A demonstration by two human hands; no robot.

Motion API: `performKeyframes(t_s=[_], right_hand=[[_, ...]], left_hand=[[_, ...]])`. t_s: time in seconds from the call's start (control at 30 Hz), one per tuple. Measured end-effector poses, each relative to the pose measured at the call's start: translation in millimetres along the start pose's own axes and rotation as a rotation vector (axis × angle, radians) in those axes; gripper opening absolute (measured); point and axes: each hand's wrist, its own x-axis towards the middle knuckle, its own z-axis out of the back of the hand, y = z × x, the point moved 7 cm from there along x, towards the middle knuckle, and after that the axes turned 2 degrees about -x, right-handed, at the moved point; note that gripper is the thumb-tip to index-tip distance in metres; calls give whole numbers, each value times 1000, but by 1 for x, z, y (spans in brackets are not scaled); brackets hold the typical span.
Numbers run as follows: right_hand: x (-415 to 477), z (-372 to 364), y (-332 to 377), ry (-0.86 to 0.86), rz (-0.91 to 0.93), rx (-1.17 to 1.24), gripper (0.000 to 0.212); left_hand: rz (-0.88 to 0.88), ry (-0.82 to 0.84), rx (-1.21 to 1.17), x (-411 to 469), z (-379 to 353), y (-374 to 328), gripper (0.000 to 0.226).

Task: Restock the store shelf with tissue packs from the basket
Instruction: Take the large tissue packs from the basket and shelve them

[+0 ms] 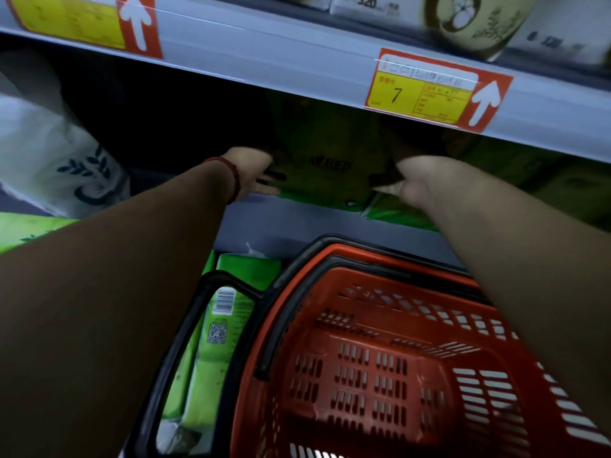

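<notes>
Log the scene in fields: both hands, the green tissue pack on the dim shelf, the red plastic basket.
left hand: against the left side of the green plastic-wrapped tissue pack; finger pose blurred
right hand: grips the pack's right edge
pack position: on the grey shelf ledge, near its front
red slotted plastic basket: below the ledge; no packs in the visible part
green barcoded packs: left of the basket, outside it

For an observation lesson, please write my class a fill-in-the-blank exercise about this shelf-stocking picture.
1. The left hand and right hand grip a ____ tissue pack on the shelf.
2. The yellow price tag shows the number ____.
3. The white arrow beside it points ____.
4. A red bracelet circles the ____ wrist.
Missing words: green; 7; up; left.
</notes>
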Motion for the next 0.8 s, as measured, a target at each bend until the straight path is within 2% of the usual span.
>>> performKeyframes(t_s=[0.07, 0.17, 0.27, 0.4, 0.53, 0.6, 0.7, 0.8], right_hand=[[-19, 7, -2, -66, 39, -109, 41], [-55, 14, -7, -145, 172, -321, 44], [-102, 5, -15, -36, 311, -490, 64], [-171, -5, -34, 133, 433, -651, 70], [-234, -14, -62, 240, 506, -746, 73], [-259, -24, -79, 294, 498, -761, 75], [-287, -38, -106, 324, 473, -748, 76], [-305, -47, -133, 385, 408, -731, 70]], left_hand=[[21, 2, 128, -5, 0, -3, 26], [-22, -46, 242, -26, 1, -20, 13], [-172, -91, 305, -82, -4, -35, 17], [-310, -45, 543, -171, 4, -26, 44], [-468, -94, 721, -266, 20, -15, 34], [-426, -158, 845, -298, 27, 5, 36], [-198, -51, 897, -324, 17, 44, 38], [-204, -59, 810, -342, 4, 56, 35]])
